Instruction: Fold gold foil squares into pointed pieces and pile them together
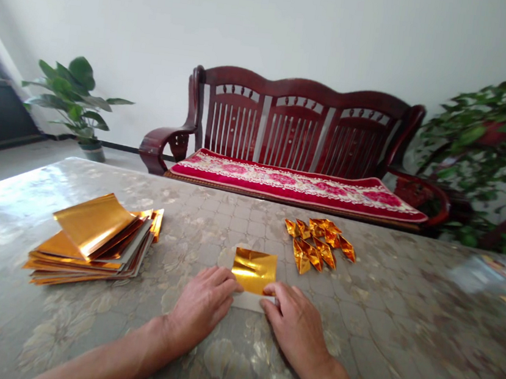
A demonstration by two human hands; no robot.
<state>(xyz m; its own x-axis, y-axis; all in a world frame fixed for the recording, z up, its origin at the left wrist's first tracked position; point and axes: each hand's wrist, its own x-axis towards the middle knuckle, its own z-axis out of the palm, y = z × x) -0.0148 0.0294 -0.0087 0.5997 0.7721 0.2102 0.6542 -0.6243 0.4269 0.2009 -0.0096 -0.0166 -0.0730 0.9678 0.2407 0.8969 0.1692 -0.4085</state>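
A sheet of gold foil paper (254,269) lies on the table in front of me, with a pale strip along its near edge. My left hand (206,297) has its fingers closed at the sheet's lower left edge. At the lower right edge, my right hand (293,318) pinches the paper between thumb and curled fingers. The left thumb is mostly hidden. Beyond my right hand sit several folded gold foil pieces (320,242), pointed at their ends. Off to the left is a loose stack of gold foil sheets (94,238), some showing grey backs.
The table (195,361) has a glossy, floral-patterned cover. Clear plastic packaging (496,276) lies at the right. Behind the table stands a dark red wooden bench (297,90) with a red floral cushion (299,185). Potted plants (80,94) flank it.
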